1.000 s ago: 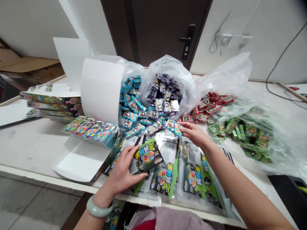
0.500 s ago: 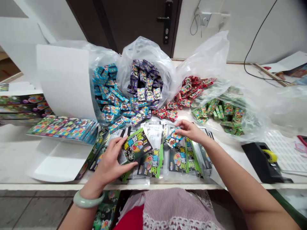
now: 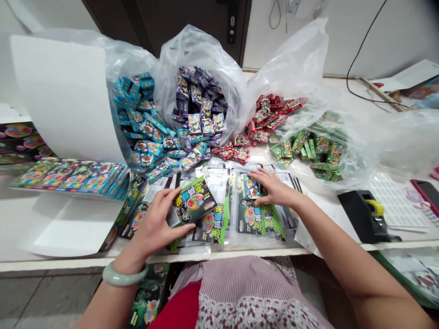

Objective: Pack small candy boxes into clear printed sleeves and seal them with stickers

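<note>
My left hand (image 3: 159,226), with a pale green bangle on the wrist, grips a black and green printed packet (image 3: 195,202) between thumb and fingers, tilted above the pouches. My right hand (image 3: 272,186) has its fingers spread around a small blue box (image 3: 251,186), which lies on the flat printed pouches (image 3: 252,218); the fingertips are at its edges. More black and green pouches (image 3: 211,226) lie in overlapping stacks below my left hand's packet.
Plastic bags behind hold blue boxes (image 3: 147,132), purple boxes (image 3: 206,103), red boxes (image 3: 265,119) and green boxes (image 3: 322,148). A display box of packets (image 3: 73,178) stands left. At right are a black tape dispenser (image 3: 363,217) and a phone (image 3: 427,194).
The small blue box, tilted in my right fingers before, now lies upright on the pouches, and those fingers have spread. My left hand still holds its packet. The view has shifted.
</note>
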Available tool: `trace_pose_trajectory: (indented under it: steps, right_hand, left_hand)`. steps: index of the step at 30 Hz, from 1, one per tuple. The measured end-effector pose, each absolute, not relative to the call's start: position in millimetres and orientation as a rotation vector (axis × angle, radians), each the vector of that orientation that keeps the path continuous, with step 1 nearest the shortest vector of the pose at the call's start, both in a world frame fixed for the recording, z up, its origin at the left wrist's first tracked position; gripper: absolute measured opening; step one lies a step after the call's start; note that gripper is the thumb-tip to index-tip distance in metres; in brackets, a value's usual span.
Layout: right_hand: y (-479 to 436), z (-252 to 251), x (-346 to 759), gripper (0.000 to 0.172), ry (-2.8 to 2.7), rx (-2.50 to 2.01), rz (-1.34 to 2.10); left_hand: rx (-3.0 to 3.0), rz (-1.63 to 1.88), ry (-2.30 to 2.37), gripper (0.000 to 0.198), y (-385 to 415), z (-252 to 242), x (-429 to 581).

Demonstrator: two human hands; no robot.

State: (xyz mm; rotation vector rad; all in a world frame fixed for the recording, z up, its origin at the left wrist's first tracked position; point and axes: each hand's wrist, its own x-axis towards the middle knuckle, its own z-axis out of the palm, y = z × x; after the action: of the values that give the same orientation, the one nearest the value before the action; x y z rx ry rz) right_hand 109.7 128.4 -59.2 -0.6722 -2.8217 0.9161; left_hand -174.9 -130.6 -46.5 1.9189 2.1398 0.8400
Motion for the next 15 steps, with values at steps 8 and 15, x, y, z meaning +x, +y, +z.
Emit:
trace_pose_trajectory:
  steps: [8,15]
  right_hand:
    - [94.2,-7.4,114.0,0.064,-2.558,-0.358,1.057]
    - [79.7,17.4,102.4,0.062,-2.897,-0.172,0.705]
  left_hand:
    - [1.981,0.79,2.007,0.088,-113.6,-37.6,-159.8]
    - [2.004,0.742,1.832,0.091,-102.1,-32.1,-150.2]
